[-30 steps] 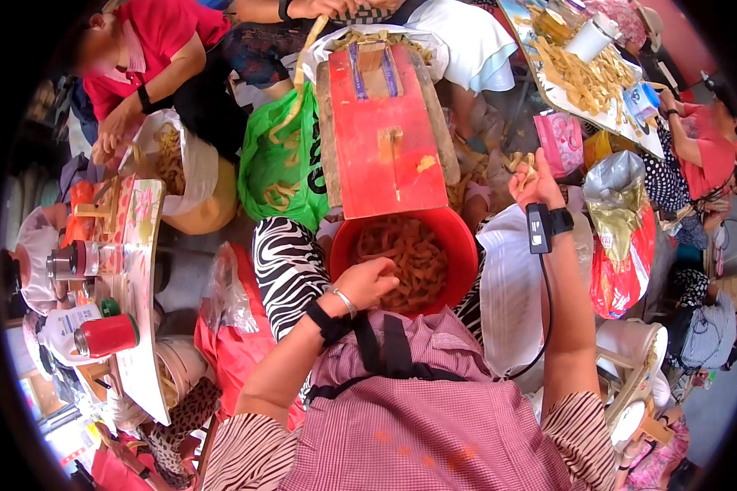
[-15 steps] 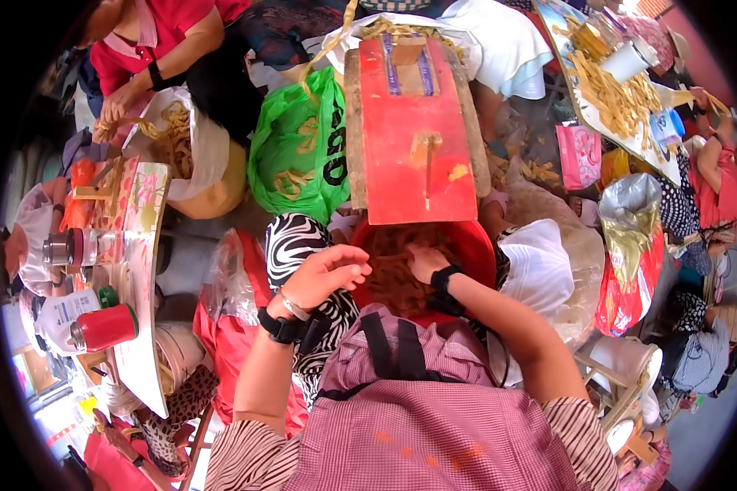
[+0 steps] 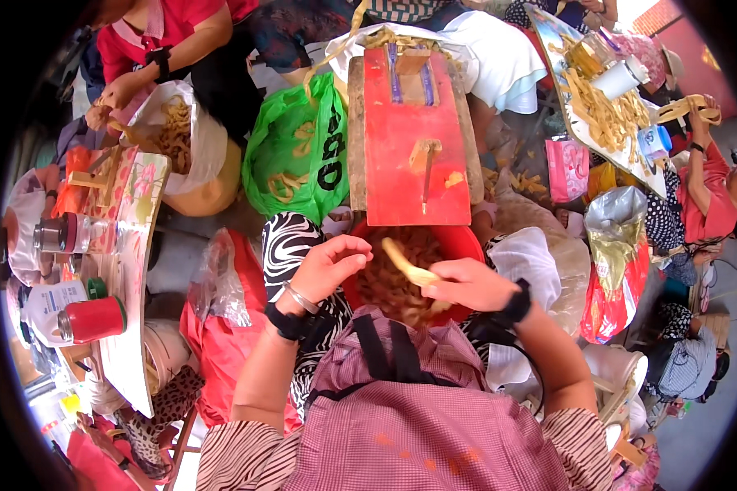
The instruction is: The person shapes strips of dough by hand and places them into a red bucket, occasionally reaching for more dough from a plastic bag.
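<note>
My right hand [image 3: 471,284] is closed on a pale yellow, curved vegetable strip [image 3: 405,263], whose free end points up and left. Below it, a red tub [image 3: 469,237] between my knees holds many brownish pieces like this one. My left hand [image 3: 332,266] hovers at the tub's left rim, fingers loosely bent and a little apart from the thumb, with nothing seen in it. Just beyond the tub lies a red board [image 3: 385,164] on a wooden plank. It carries a small wooden block [image 3: 424,151] with a thin spike-like piece, and another block near its far end.
A green plastic bag [image 3: 291,192] with a few strips stands left of the board. Farther left, a person in red works over a white-lined bucket [image 3: 213,155]. A side table [image 3: 131,344] holds bottles. At right are a strip-covered table [image 3: 585,123] and a red-and-gold bag [image 3: 614,270].
My right hand has come up out of the tub, bringing the vegetable strip with it. My left hand has stayed near the rim, slightly lower and with its fingers turned.
</note>
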A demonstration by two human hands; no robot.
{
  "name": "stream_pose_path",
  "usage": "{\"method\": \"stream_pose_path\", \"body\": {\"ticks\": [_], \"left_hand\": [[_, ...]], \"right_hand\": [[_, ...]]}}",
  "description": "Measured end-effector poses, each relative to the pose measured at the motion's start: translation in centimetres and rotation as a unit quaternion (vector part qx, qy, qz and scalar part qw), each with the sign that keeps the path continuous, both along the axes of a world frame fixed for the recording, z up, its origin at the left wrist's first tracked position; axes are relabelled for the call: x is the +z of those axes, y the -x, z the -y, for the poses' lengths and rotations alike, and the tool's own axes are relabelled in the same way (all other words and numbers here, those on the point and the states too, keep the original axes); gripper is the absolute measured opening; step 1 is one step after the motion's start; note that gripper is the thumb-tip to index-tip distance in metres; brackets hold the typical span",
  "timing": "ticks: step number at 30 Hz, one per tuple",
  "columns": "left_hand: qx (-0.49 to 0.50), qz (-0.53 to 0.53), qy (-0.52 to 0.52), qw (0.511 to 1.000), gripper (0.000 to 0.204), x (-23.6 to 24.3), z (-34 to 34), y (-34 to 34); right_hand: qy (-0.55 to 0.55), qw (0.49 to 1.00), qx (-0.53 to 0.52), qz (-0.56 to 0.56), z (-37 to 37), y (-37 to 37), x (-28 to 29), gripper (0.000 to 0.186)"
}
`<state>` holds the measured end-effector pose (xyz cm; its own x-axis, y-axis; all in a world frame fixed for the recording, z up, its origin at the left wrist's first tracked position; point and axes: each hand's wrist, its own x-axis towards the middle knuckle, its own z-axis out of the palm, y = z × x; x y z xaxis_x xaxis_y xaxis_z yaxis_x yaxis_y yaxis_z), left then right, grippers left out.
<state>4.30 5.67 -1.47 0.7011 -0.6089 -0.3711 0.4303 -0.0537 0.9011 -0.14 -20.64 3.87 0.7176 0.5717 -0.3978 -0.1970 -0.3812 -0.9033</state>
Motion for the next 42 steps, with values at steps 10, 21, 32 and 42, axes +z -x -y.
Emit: {"method": "stream_pose_path", "body": {"ticks": [10,21,32,42], "left_hand": [[-0.048,0.498,0.070,0.863,0.036,11.4,7.0,3.8],[0.027,0.423,-0.238,0.874,0.022,2.4,5.6,0.7],[0.014,0.674,-0.218,0.706,0.032,10.2,7.0,3.4],[0.116,0.616,-0.319,0.711,0.033,6.4,2.1,0.3]], "right_hand": [[-0.320,0.940,-0.037,0.113,2.1,2.0,14.0,0.018],[-0.303,0.897,-0.248,0.205,8.9,6.2,20.6,0.020],[-0.194,0.949,-0.155,0.195,-1.8,3.4,2.7,0.037],[0.047,0.998,0.030,-0.012,5.0,4.7,2.0,0.034]]}}
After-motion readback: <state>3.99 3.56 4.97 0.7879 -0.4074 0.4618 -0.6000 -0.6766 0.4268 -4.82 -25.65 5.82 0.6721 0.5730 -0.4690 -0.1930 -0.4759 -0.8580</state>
